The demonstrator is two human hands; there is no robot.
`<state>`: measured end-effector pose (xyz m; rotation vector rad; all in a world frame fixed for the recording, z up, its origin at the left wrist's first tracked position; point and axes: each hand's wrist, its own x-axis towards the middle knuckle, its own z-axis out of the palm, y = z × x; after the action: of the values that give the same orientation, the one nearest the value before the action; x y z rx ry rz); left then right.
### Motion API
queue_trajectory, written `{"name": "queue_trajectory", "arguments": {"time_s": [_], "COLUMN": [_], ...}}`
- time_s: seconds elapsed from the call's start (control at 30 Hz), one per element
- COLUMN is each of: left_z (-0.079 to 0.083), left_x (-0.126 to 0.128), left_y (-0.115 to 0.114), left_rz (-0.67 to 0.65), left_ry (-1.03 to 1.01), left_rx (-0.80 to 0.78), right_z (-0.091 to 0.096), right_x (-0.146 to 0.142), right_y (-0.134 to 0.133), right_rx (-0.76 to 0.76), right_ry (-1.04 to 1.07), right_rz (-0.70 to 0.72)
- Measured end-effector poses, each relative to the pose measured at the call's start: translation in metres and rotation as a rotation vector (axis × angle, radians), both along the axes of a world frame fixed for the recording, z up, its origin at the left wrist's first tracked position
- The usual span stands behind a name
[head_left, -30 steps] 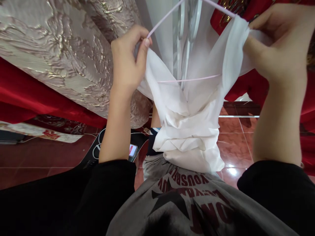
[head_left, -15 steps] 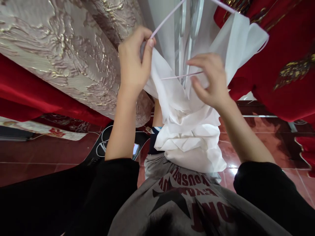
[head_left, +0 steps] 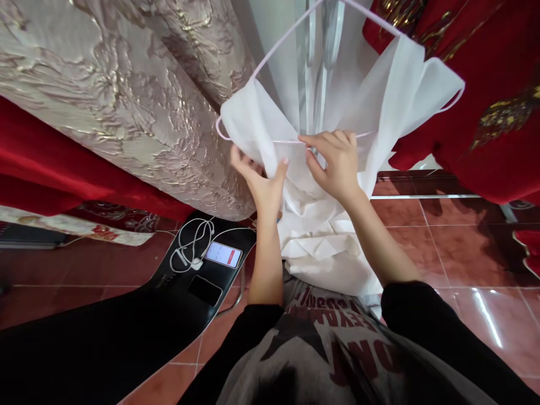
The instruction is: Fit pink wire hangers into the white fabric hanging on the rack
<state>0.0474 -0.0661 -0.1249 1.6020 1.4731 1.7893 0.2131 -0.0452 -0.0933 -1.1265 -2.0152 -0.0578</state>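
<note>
White, loosely creased cloth garment (head_left: 312, 202) hangs from thin pale-pink hanger (head_left: 379, 21), between both hands. Left hand (head_left: 265, 188): thumb spread from fingers at the garment's left edge; hold cannot be told. Right hand (head_left: 337, 166): fingertips nearly together at the hanger's lower bar (head_left: 286, 142); pinch unconfirmed.

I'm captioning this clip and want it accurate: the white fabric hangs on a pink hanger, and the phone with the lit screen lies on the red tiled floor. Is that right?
Not quite: the phone with the lit screen lies on the black surface, as the head view shows. The white fabric does hang on a pink hanger.
</note>
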Motion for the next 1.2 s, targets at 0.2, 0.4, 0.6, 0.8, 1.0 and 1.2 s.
{"name": "queue_trajectory", "arguments": {"time_s": [0.2,0.4,0.6,0.8,1.0,1.2], "left_z": [0.002,0.016,0.005,0.014,0.05,0.111], "left_x": [0.0,0.006,-0.003,-0.002,-0.003,-0.029], "left_y": [-0.001,0.002,0.013,0.001,-0.028,-0.009], "left_rz": [0.13,0.015,-0.022,-0.066,-0.133,-0.624], "left_ry": [0.008,-0.18,-0.308,-0.295,-0.214,-0.566], "left_rx": [0.038,0.17,0.135,0.046,-0.006,-0.051], "right_z": [0.001,0.004,0.004,0.005,0.011,0.019], "right_x": [0.002,0.004,0.002,0.003,0.005,0.007], "right_y": [0.003,0.001,0.0,-0.001,-0.003,-0.007], "right_rx": [0.002,-0.021,-0.027,-0.04,-0.073,-0.11], "right_ry": [0.012,0.028,0.037,0.064,0.116,0.14], "right_rz": [-0.01,0.011,0.016,-0.006,0.001,0.02]}}
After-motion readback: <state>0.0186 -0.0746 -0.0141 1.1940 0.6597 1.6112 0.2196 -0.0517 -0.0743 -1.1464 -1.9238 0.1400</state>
